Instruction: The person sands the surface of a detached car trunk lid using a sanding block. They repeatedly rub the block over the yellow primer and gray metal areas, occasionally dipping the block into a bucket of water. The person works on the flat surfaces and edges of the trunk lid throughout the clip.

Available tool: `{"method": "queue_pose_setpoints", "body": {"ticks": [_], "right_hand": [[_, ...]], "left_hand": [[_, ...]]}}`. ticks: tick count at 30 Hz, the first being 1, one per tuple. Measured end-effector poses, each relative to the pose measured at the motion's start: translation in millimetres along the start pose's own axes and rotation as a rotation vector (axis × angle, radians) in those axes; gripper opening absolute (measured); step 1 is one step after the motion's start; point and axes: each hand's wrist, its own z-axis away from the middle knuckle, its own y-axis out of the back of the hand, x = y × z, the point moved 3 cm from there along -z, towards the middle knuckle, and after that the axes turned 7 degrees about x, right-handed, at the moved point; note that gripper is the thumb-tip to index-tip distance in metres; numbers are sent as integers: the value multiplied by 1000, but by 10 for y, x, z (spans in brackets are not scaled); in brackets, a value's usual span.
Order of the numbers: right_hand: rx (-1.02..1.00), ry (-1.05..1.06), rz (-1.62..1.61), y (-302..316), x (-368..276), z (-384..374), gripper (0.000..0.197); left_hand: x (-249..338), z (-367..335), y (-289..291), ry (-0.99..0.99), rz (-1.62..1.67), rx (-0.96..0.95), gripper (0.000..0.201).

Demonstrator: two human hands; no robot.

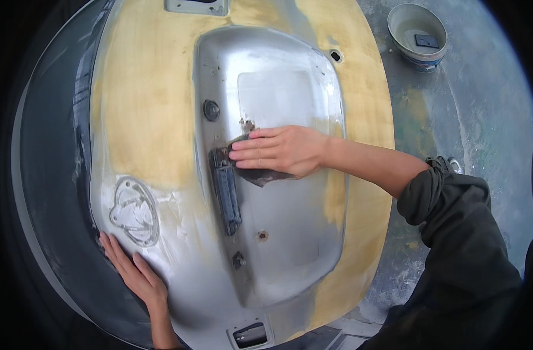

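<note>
A car's rear lid [147, 99], patched with yellowish filler and bare grey, fills the middle. My right hand [284, 151] holds a dark sheet of sandpaper [263, 176] against the recessed silver panel [289, 216], its fingers stretched over the sheet. Its fingertips are beside the long black handle strip [226, 189]; the thumb is hidden. My left hand [137, 274] lies open on the lid's left edge, fingers spread, holding nothing. Just above it is a whitish emblem-shaped recess [134, 212].
A bucket [398, 44] with water and a dark rectangular block [426, 41] in it stands on the stained grey floor [482, 111] at far right. Dark glass [53, 175] curves along the left. Cut-outs [250, 335] and small holes [336, 56] pierce the lid.
</note>
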Motion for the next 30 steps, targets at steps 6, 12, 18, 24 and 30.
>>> {"method": "queue_pose_setpoints", "body": {"ticks": [6,12,18,24,30], "right_hand": [[-8,44,92,-9,-10,19,60],[27,-296,197,384,527,303,67],[370,-672,68,315,890,-637,85],[781,-997,-856,237,77,-1159,81],[890,-1075,-751,457,516,-1435,76]], "left_hand": [[11,-18,36,49,-27,-44,56],[-11,-2,54,58,-40,-87,57],[-3,-34,38,62,-9,-82,59],[-21,-11,67,63,-5,-102,59],[-18,-3,66,72,-5,-118,58]]}}
